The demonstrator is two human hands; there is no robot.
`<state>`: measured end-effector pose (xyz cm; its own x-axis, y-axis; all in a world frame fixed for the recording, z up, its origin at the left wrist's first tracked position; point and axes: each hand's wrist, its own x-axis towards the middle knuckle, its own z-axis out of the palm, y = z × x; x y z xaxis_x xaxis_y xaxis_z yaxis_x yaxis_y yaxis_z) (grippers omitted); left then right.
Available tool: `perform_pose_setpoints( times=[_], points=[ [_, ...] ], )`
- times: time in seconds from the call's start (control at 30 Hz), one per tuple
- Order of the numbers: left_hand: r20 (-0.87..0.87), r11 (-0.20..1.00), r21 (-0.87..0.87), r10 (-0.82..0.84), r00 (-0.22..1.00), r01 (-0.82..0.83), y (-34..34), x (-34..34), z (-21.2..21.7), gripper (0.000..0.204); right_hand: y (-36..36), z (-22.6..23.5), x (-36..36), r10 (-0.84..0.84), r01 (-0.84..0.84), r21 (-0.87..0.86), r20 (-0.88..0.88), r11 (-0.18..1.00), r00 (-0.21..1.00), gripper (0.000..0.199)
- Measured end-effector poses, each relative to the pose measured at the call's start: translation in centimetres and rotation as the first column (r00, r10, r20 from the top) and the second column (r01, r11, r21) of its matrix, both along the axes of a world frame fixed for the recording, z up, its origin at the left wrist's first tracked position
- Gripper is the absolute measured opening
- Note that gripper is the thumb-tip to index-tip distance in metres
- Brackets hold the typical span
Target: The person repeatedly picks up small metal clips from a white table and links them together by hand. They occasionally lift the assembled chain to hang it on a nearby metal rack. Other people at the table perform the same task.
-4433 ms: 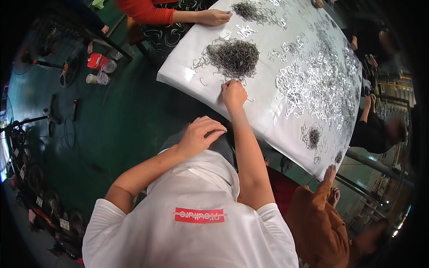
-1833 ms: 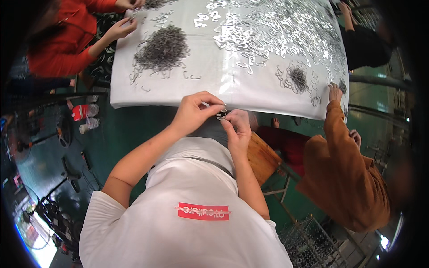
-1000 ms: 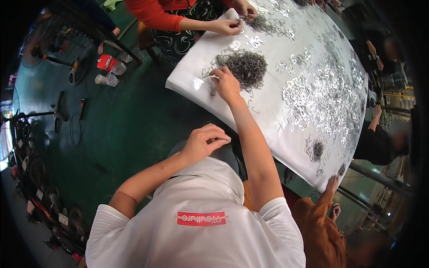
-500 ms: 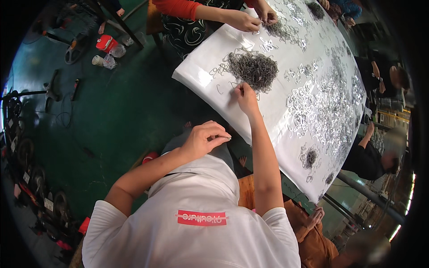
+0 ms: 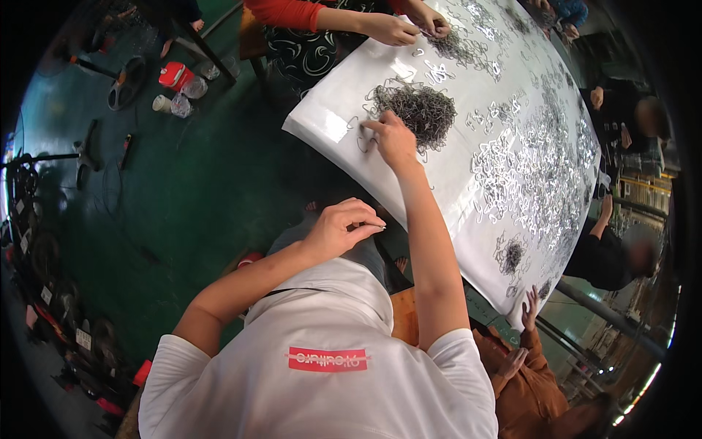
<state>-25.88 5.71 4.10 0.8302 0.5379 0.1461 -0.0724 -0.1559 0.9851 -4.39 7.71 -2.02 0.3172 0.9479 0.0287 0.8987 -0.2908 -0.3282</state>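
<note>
On the white-covered table (image 5: 311, 121) lies a dense pile of dark bent wire hooks (image 5: 423, 113). At the pile's near left edge is my right hand (image 5: 397, 140), its index finger stretched toward a loose wire hook (image 5: 363, 139) on the sheet. Whether the fingertip touches that hook is hard to tell. My left hand (image 5: 345, 228) hovers in front of my body, off the table's near edge, thumb and fingers pinched together. A tiny bit of something shows at its fingertips, too small to name.
Shiny silver hooks (image 5: 504, 172) spread across the table's right half, with a small dark heap (image 5: 512, 256) nearer. A red-sleeved person's hands (image 5: 398, 29) work at the far edge. A brown-sleeved person's hand (image 5: 530, 307) is at the near right corner. A fan (image 5: 128, 82) stands on the left.
My right hand has shifted a little left and away along the pile's edge, its index finger now extended. My left hand stays pinched. The brown-sleeved person has raised a hand at the corner.
</note>
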Motion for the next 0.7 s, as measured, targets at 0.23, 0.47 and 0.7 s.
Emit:
perform_pose_setpoints(
  times=[0.23, 0.47, 0.7],
  points=[
    [-0.038, 0.999, -0.036, 0.015, 0.999, -0.016, 0.1, -0.5, 0.0, 0.013, -0.9, 0.7, 1.4, -0.299, 0.286, -0.093, -0.185, 0.954, 0.936, 0.014],
    [-0.029, 0.999, -0.051, 0.016, 0.999, -0.017, 0.0, -0.5, -0.1, 0.013, 1.2, -0.2, -1.2, -0.393, 0.362, -0.365, -0.011, 0.858, 0.919, 0.024],
    [-0.018, 0.998, -0.066, 0.008, 1.000, -0.009, -0.1, -0.5, -0.1, 0.012, -0.4, -0.6, -0.7, -0.416, 0.439, -0.246, 0.143, 0.864, 0.898, 0.022]
  ],
)
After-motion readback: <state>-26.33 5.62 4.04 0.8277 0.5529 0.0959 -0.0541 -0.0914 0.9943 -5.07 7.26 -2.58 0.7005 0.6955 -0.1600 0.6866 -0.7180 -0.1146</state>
